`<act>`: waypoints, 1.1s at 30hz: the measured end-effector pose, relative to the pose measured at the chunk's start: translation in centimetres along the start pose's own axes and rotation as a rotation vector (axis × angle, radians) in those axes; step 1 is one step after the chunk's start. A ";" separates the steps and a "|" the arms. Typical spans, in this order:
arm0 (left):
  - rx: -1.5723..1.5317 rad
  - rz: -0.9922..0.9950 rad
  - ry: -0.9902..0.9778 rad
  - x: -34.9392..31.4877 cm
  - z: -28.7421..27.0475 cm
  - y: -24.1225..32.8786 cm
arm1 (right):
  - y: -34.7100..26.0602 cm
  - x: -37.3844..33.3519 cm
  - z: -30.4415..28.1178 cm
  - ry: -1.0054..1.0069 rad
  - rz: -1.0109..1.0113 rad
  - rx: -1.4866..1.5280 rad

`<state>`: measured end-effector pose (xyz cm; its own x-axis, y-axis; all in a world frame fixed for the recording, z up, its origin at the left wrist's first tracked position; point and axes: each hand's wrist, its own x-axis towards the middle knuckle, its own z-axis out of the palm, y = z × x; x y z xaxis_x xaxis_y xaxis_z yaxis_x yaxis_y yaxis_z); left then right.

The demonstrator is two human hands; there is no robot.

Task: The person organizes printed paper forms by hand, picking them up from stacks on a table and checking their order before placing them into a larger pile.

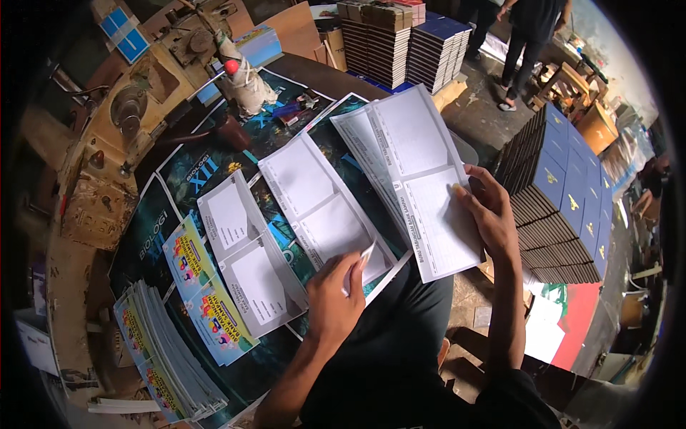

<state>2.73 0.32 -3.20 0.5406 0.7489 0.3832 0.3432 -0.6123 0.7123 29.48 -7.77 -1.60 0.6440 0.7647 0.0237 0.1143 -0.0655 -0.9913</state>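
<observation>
My right hand [493, 214] grips the right edge of a bundle of white printed form sheets [429, 150], thumb on top. The bundle is held tilted, its left-side leaves fanned apart. My left hand [336, 297] is closed at the near corner of the middle stack of printed sheets [304, 179], pinching a turned-up paper corner [367, 254]. Left of that lies another pile of white sheets [246, 250], partly over colourful yellow-and-blue covers [204, 293]. Some fingertips of the left hand are hidden.
Dark poster sheets [193, 161] cover the table. A stack of colourful booklets [161, 357] stands at near left. A wrapped cone-shaped bottle with a red tip [250, 86] and an old machine [132, 107] are beyond. Tall blue book stacks [557, 193] rise at right; a person [529, 43] stands behind.
</observation>
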 end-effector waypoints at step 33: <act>-0.254 -0.402 0.085 -7.5 -13.3 -6.4 | -0.1 -0.3 13.5 -0.326 -0.008 -0.229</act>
<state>-13.67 2.00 -2.81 0.3351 0.9382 0.0871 0.3076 -0.1963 0.9310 19.05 0.64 -3.27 0.3728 0.9267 -0.0478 0.3072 -0.1719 -0.9360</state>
